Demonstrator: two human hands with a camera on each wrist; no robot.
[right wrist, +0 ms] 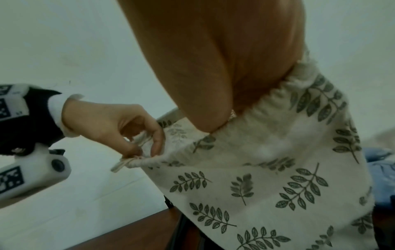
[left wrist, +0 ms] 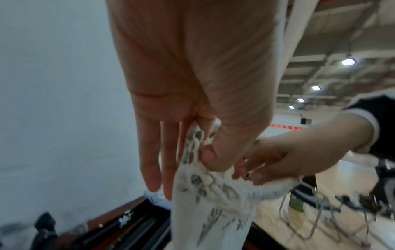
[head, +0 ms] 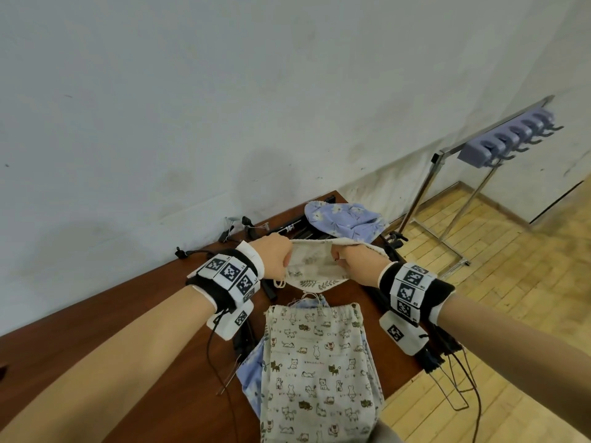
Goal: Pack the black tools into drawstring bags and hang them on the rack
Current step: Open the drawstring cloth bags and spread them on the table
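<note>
Leaf-print drawstring bag [head: 315, 266], held above the middle of the desk [head: 134, 311] with its mouth spread open. Left hand [head: 271, 255] pinches the rim on one side; right hand [head: 356, 262] grasps the opposite rim. Cat-print bag [head: 315, 372] lies flat at the near edge; blue floral bag [head: 345, 220] and black tools [head: 287, 228] at the far edge. Hook rack [head: 508, 139] stands beyond the desk's right edge.

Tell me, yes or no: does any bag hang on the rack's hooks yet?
No, in the head view the rack shows only bare hooks, while both hands hold the leaf-print bag over the table.
</note>
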